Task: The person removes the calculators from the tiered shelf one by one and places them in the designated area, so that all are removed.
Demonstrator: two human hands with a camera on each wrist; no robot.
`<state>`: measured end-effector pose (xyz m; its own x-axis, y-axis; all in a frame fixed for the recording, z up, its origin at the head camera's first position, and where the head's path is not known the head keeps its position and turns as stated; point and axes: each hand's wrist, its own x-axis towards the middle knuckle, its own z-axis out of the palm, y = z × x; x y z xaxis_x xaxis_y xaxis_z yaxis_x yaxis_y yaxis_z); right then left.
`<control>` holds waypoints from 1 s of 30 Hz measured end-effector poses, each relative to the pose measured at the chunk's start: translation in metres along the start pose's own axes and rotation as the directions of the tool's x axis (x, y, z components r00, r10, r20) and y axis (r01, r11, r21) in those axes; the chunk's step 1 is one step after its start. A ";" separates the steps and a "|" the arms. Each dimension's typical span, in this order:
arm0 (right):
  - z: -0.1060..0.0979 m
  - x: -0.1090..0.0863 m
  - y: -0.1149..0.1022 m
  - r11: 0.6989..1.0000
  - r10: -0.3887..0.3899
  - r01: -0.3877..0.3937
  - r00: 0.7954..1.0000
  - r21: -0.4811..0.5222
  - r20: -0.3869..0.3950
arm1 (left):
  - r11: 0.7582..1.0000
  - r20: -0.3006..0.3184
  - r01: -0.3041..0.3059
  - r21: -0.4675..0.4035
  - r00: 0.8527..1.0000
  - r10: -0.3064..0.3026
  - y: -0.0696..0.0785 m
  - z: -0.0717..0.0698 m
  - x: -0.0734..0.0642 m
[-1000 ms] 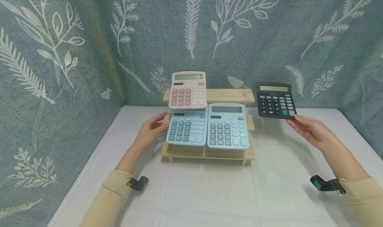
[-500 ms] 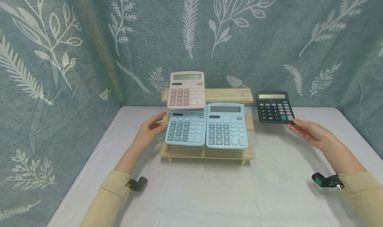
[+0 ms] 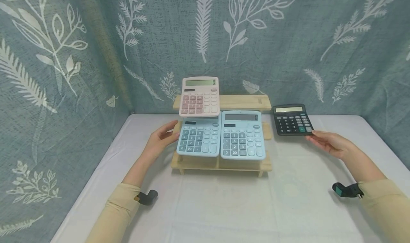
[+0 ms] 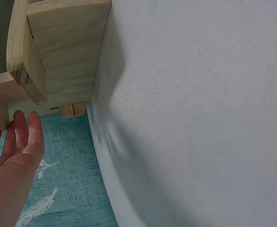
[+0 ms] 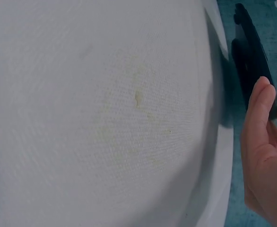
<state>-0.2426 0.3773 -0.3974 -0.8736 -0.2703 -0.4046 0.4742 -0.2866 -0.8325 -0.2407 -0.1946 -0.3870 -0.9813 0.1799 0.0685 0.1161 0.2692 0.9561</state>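
Note:
In the head view, my right hand (image 3: 331,143) pinches a black calculator (image 3: 292,120) by its lower right corner, thumb on top. The calculator (image 5: 254,56) is seen edge-on in the right wrist view, held off the white cloth. My left hand (image 3: 158,140) is at the left end of a tiered wooden rack (image 3: 221,164); in the left wrist view its fingers (image 4: 34,135) reach the rack's wooden end, lightly bent. A pink calculator (image 3: 200,96) leans on the top tier. Below it stand a blue calculator (image 3: 198,138), its upper edge partly covered, and another blue calculator (image 3: 242,136) beside it.
White cloth (image 3: 224,207) covers the table under the rack. A blue-green curtain (image 3: 179,29) with white leaf prints hangs behind and at the sides. The rack's bare top board (image 3: 245,101) shows right of the pink calculator. Each wrist carries a small black camera.
The black calculator has come down and slightly left with my right hand, tilting flatter, its near edge now closer to the rack's right side. My left hand stays by the rack.

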 end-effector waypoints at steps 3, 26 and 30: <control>-0.003 0.002 0.000 1.000 0.009 -0.009 1.000 0.013 0.002 | 1.000 0.000 0.001 0.003 1.000 -0.001 0.000 0.000 0.000; -0.010 0.004 -0.001 0.998 0.054 -0.055 0.998 -0.027 -0.040 | 1.000 -0.011 0.006 0.019 1.000 -0.006 0.001 0.001 0.001; -0.008 0.003 0.000 0.995 0.056 -0.062 0.995 -0.079 -0.084 | 1.000 -0.009 0.008 0.016 1.000 -0.007 0.001 0.001 0.001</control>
<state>-0.2463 0.3843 -0.4015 -0.8520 -0.2074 -0.4806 0.5176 -0.1959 -0.8329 -0.2416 -0.1932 -0.3862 -0.9835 0.1692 0.0639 0.1110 0.2858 0.9518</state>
